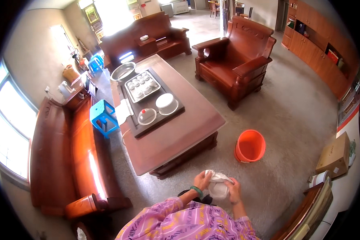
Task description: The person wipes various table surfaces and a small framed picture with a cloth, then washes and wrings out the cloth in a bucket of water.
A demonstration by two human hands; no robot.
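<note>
A bunched white cloth (217, 178), thin and partly see-through lower down, hangs in front of my body above the grey floor. My left hand (201, 181), with a green bangle at its wrist, has its fingers closed on the cloth's left end. On the opposite side, my right hand (233, 190) grips the cloth's right edge. An orange-red bucket (252, 139) stands on the floor ahead and to the right of my hands, apart from them; I cannot make out anything inside it. The near corner of a long wooden table (192, 110) lies ahead and left of the cloth.
On the table sit a dark tea board (166, 120), a tray (127, 85) of small cups, a clear lid (147, 116), a white round container (165, 101) and a metal basin (113, 76). Nearby are a wooden armchair (222, 74), a wooden sofa (86, 148), a blue stool (102, 110) and a cardboard box (333, 155).
</note>
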